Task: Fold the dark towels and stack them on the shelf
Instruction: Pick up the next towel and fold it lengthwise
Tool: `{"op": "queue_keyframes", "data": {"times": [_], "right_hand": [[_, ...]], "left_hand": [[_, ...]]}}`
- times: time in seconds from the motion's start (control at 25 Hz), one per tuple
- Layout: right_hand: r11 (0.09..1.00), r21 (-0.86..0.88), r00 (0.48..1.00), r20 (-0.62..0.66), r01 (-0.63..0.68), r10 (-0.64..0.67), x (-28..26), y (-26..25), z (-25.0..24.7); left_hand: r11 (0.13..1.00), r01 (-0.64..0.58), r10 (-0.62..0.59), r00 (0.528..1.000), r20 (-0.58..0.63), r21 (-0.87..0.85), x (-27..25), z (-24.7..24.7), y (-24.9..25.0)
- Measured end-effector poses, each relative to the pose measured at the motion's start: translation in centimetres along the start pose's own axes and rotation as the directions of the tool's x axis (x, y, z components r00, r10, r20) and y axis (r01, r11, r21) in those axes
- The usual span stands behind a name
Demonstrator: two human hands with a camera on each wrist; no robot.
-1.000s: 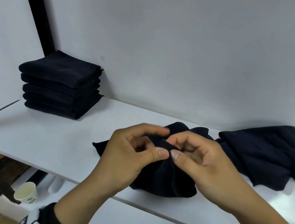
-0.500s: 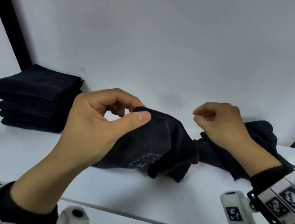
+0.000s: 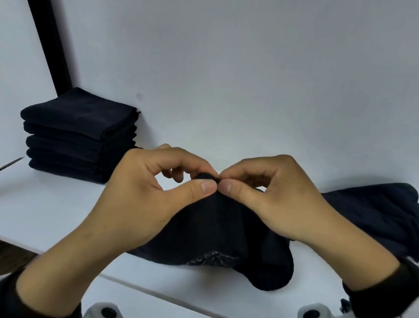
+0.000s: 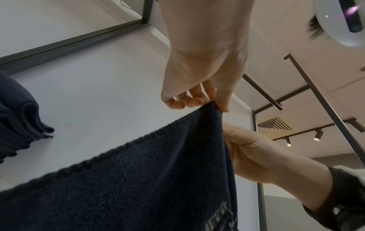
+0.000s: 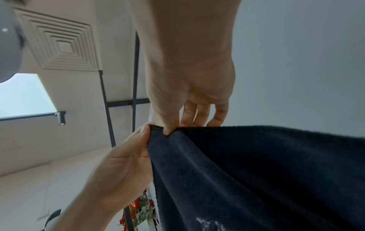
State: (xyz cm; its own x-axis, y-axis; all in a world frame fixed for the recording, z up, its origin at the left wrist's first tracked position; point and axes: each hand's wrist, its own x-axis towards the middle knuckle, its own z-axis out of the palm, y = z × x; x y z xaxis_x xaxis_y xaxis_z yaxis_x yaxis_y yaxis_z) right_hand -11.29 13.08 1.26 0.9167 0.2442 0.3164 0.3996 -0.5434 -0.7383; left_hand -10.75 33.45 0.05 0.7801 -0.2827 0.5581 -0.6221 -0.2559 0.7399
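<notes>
No legible txt; towel (image 3: 220,233) embroidery unreadable.

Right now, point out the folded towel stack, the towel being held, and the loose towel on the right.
folded towel stack (image 3: 81,119), head view, top towel's surface.
held towel (image 3: 220,233), head view, hanging middle.
loose towel (image 3: 378,211), head view, crumpled middle.

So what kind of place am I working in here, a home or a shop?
Likely a shop or showroom, though that's a guess: a white display shelf on black metal framing, track spotlights and a ceiling air vent overhead, plus a neat stack of folded towels.
</notes>
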Motion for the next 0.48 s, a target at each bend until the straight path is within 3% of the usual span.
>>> {"op": "queue_keyframes", "data": {"times": [0.2, 0.32, 0.48], "right_hand": [[0.998, -0.026, 0.992, 0.114, 0.064, -0.061, -0.6, -0.3, 1.2], [0.998, -0.029, 0.998, 0.026, 0.056, -0.055, -1.0, 0.0, 1.7], [0.988, -0.157, 1.000, -0.026, -0.002, -0.002, -0.3, 1.1, 1.4]], "left_hand": [[0.999, 0.023, -0.021, 0.999, -0.037, 0.036, 0.0, -0.2, -0.6], [0.999, 0.016, -0.013, 0.999, -0.051, 0.049, 0.0, -0.1, -0.5], [0.998, -0.023, 0.026, 0.999, -0.048, 0.055, 0.0, 0.0, -0.2]]}}
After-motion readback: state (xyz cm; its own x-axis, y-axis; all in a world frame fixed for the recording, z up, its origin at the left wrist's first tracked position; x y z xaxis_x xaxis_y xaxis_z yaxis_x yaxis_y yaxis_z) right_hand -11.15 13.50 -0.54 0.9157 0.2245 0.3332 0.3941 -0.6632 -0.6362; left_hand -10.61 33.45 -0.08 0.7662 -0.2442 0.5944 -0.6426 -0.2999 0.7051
